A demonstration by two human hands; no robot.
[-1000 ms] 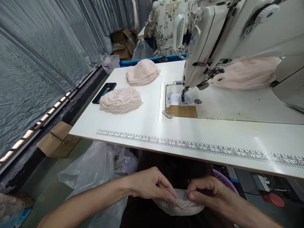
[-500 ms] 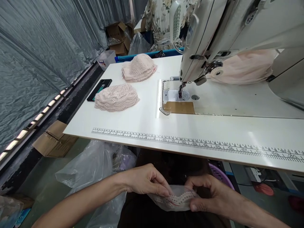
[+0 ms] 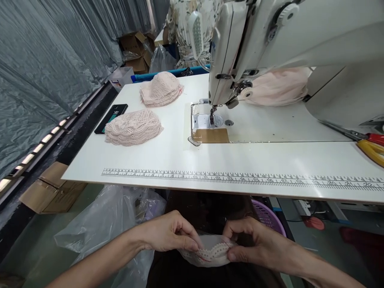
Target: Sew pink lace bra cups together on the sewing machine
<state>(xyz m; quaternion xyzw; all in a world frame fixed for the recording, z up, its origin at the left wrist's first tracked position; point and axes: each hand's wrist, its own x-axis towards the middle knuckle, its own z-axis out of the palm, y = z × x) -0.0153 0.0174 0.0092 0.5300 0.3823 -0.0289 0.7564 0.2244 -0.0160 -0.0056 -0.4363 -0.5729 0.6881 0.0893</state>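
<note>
Over my lap, below the table's front edge, a pale lace-trimmed piece of sheer fabric [image 3: 210,254] is stretched between my two hands. My left hand [image 3: 177,234] pinches its left end between thumb and fingers. At the other end my right hand [image 3: 252,242] grips the edge with thumb and forefinger. A line of red stitching shows along the lace. On the table lie two stacks of pale pink lace pieces, a nearer stack [image 3: 133,128] and a farther stack [image 3: 161,89].
A sewing machine [image 3: 223,60] stands on the white table [image 3: 168,156], pink fabric [image 3: 279,86] behind its needle. Scissors [image 3: 354,134] lie at the right, a phone [image 3: 111,118] at the left. Below are a purple basket [image 3: 268,216], plastic bags [image 3: 105,224] and a cardboard box [image 3: 52,188]. Someone in floral clothing [image 3: 192,24] is beyond.
The view has turned to the right, so the table's contents appear farther left and the scissors have come into sight. Both hands still hold the lace-trimmed fabric in nearly the same pose.
</note>
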